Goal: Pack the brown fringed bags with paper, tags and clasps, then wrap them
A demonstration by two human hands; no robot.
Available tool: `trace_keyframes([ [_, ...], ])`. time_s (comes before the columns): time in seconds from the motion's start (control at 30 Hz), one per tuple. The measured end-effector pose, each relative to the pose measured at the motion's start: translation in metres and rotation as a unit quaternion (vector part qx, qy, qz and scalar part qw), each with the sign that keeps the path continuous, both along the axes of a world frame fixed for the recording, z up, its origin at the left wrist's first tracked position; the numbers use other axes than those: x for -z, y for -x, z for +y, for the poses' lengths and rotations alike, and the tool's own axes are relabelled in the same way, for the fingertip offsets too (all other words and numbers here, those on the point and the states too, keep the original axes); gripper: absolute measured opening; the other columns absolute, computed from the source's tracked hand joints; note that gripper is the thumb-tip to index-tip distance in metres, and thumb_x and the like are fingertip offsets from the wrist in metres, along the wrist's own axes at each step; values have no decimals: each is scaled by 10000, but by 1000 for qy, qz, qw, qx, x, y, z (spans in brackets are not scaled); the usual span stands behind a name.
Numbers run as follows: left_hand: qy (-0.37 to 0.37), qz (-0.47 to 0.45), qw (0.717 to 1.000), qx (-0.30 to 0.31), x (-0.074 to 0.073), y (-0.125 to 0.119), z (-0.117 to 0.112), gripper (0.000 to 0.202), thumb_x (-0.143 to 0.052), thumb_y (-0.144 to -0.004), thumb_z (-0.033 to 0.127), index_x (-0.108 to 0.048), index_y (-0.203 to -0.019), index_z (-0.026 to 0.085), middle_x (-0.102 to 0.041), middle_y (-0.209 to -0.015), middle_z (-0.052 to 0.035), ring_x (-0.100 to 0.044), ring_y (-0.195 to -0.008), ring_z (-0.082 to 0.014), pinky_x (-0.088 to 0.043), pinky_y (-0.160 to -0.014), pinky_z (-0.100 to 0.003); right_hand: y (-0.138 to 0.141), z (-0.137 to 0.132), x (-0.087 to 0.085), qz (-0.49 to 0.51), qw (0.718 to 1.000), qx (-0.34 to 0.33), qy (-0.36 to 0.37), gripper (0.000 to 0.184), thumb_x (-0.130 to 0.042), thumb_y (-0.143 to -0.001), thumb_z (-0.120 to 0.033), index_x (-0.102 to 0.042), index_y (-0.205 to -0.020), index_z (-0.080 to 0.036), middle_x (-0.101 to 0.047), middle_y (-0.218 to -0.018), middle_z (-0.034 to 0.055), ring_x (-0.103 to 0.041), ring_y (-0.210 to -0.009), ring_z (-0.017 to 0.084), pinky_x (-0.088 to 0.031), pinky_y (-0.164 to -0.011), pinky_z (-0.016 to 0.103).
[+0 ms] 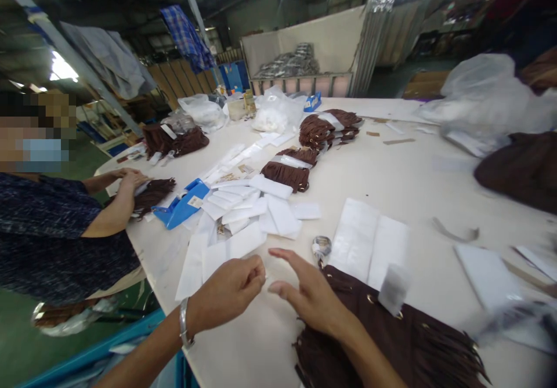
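My left hand (pixel 230 289) is curled into a loose fist over the white table (pixel 391 173), its fingertips pinched together near the right hand; what they hold is too small to see. My right hand (pixel 304 292) has its fingers stretched out and apart, hovering over the edge of a brown fringed bag (pixel 391 336) that lies at the table's near edge. A small white tag (pixel 394 289) rests on the bag. White paper slips (pixel 243 220) are scattered just beyond my hands, and white sheets (pixel 369 240) lie to the right of them.
A co-worker (pixel 52 225) at the left handles a brown fringed piece (pixel 152 194). A blue tape dispenser (pixel 183 205) sits near them. Stacks of brown fringed bags (pixel 289 170) (pixel 331 128) lie mid-table, plastic bags (pixel 483 95) and a brown bag (pixel 522 167) at the right.
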State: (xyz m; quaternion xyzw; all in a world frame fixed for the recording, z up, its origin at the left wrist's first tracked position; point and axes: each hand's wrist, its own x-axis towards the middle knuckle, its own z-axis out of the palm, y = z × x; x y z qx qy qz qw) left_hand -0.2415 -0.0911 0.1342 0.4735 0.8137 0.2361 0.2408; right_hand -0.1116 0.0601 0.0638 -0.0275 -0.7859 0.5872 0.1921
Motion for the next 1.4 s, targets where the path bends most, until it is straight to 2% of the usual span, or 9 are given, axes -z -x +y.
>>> trace_keyframes([
  [0.17, -14, -31, 999, 15, -1, -13, 19, 223, -440, -927, 338, -581, -789, 233, -618, -675, 18, -547, -633, -159, -315, -570, -235, 0, -10, 1, -36, 974, -88, 207, 388, -534, -936, -400, -513, -1289, -240, -644, -724, -25, -578, -608, 124, -465, -625, 246],
  [0.33, -28, 10, 998, -54, 18, -33, 26, 247, -416, -948, 389, -557, -814, 237, -570, -622, 29, -534, -566, -156, -332, -528, -242, -9, 13, 2, -67, 991, -10, 114, 152, -523, -941, -320, -609, -1021, -223, -605, -628, -56, -505, -535, 91, -381, -566, 207],
  [0.47, -143, 70, 980, -122, 51, -71, 29, 181, -384, -971, 311, -531, -1036, 227, -647, -949, -38, -626, -824, -173, -469, -717, -283, -15, 34, -1, -87, 992, 87, 41, 143, -512, -940, -297, -585, -846, -216, -612, -601, -51, -538, -547, 103, -377, -576, 219],
  [0.63, -167, 162, 967, 106, 118, -116, 35, 430, -477, -916, 230, -444, -1342, 185, -543, -1359, -110, -480, -1276, -247, -430, -1038, -408, -31, 47, -17, -128, 953, 274, -16, 179, -496, -945, -369, -593, -870, -237, -629, -659, -32, -563, -598, 133, -391, -595, 241],
  [0.77, -113, 154, 968, 164, 150, -115, 34, 514, -539, -895, 284, -434, -1396, 245, -492, -1438, -66, -436, -1328, -261, -415, -1079, -452, -43, 46, -34, -106, 905, 379, -163, 165, -501, -946, -365, -614, -935, -245, -676, -850, 10, -611, -747, 166, -400, -699, 265],
  [0.93, -196, -56, 978, 43, 116, -84, 42, 334, -449, -946, 306, -535, -1262, 243, -618, -1263, -85, -573, -1170, -220, -472, -1012, -390, -32, 49, -21, -95, 935, 330, -87, 174, -493, -954, -356, -618, -914, -243, -661, -813, 4, -598, -713, 161, -425, -664, 254],
  [1.07, -217, -323, 910, -140, 76, -56, 70, 437, -265, -986, 492, -563, -1067, 183, -671, -938, -76, -667, -718, -166, -550, -644, -295, -22, 51, -3, -89, 958, 269, -38, 161, -513, -945, -341, -630, -899, -241, -652, -814, 4, -592, -722, 165, -438, -664, 261],
  [1.17, -163, -442, 877, -99, 65, -38, 92, 573, -269, -931, 636, -573, -888, 151, -626, -737, -40, -599, -482, -132, -438, -416, -226, -21, 51, 0, -45, 972, 223, -60, 154, -514, -946, -300, -641, -876, -247, -644, -827, 17, -594, -773, 176, -445, -708, 277],
  [1.4, -91, -481, 871, -22, 77, -23, 101, 580, -445, -811, 746, -505, -705, 179, -436, -489, 64, -346, -325, -53, -197, -336, -184, -22, 56, 10, 56, 974, 169, -139, 138, -524, -939, -262, -650, -883, -274, -622, -791, 20, -607, -747, 172, -468, -665, 270],
])
